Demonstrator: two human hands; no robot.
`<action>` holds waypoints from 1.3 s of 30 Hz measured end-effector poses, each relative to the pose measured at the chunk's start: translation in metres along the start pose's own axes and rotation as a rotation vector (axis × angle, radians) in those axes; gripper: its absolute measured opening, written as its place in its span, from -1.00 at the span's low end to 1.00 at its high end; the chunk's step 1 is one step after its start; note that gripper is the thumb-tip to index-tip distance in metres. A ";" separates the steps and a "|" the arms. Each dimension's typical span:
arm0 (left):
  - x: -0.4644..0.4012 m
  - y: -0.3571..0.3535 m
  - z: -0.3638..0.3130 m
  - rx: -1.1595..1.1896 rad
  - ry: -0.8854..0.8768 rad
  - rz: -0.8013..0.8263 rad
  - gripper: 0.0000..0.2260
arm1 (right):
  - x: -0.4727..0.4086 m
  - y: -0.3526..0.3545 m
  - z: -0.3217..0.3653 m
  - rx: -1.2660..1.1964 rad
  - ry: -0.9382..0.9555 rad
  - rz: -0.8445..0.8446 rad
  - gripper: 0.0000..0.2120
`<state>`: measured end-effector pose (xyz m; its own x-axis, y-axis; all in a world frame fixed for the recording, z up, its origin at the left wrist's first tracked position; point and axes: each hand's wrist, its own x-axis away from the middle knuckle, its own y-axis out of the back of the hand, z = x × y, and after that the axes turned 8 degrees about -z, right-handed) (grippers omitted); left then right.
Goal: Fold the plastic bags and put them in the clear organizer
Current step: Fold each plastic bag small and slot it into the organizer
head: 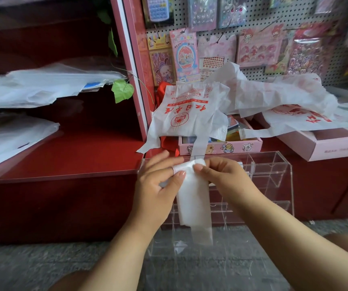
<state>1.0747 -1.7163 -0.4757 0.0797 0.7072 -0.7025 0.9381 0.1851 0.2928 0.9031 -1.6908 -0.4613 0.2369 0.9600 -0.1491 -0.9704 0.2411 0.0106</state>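
Down in front of the red shelf, seen from the head camera, two hands are busy with one plastic bag. The left hand point(158, 181) and the right hand point(221, 177) both pinch the top of a white folded bag point(194, 202). This bag is now a long, thin strip. Its top end is rolled over the fingers and its bottom end hangs down loose. So I think the folding of this bag is partly done, but it is not small and neat yet.

The clear organizer point(274, 177) stands just behind the hands, on the floor against the red shelf. I can see its little see-through boxes. I cannot see any folded bag inside them, though the clear walls make that hard to tell.

Up behind, more bags wait. One flat bag with red print point(181, 114) lies over a pink box point(221, 147). A messy pile of bags point(284, 95) lies to its right. These are not folded at all.

So my guess is that the job is near its start. Most of the bags still need folding and putting away.
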 end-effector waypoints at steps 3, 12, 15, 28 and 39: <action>0.001 0.001 -0.005 0.200 0.215 0.046 -0.71 | -0.001 -0.001 0.000 0.039 0.008 -0.001 -0.75; 0.000 -0.002 -0.018 0.473 0.666 0.086 -0.80 | -0.010 0.003 -0.008 0.109 -0.017 -0.030 -0.81; 0.000 -0.003 -0.016 0.455 0.664 0.067 -0.82 | -0.012 0.002 -0.014 0.101 -0.028 -0.045 -0.81; -0.001 -0.009 -0.008 0.358 0.633 -0.072 -0.75 | -0.009 -0.008 -0.025 0.028 -0.074 0.000 -0.72; -0.001 -0.009 -0.002 0.339 0.697 -0.159 -0.95 | -0.002 -0.012 -0.029 0.001 -0.154 0.249 -0.89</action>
<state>1.0651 -1.7174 -0.4765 -0.1884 0.9750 -0.1177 0.9810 0.1812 -0.0696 0.9133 -1.6995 -0.4896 -0.0043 0.9999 0.0099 -0.9996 -0.0046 0.0288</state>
